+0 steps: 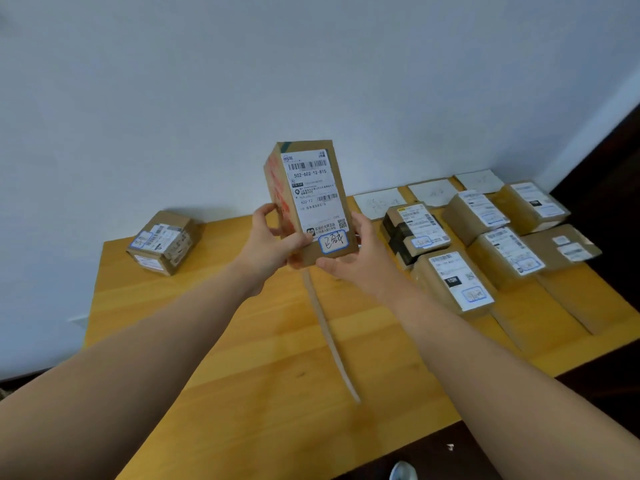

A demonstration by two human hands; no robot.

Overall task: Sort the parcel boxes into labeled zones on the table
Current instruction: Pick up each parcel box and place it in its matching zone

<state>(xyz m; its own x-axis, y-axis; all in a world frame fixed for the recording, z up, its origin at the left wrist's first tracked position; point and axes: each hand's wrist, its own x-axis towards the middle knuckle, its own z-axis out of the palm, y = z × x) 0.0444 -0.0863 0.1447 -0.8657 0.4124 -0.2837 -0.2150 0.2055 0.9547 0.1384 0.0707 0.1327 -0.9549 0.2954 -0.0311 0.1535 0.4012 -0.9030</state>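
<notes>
Wooden table [242,341] against a white wall: the left hand [273,244] and right hand [353,251] grasp a parcel box [311,199] upright in the air above it. Best read its handwritten sticker [333,241] fully, then match the paper labels [433,192] far right.

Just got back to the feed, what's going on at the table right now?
A person holds a box upright above the table, left hand and right hand gripping its lower end, with the shipping label facing the camera. Several boxes lie in rows on the right, in front of white cards by the wall. A lone box sits at the far left corner. A pale strip runs down the tabletop between the two sides.
</notes>
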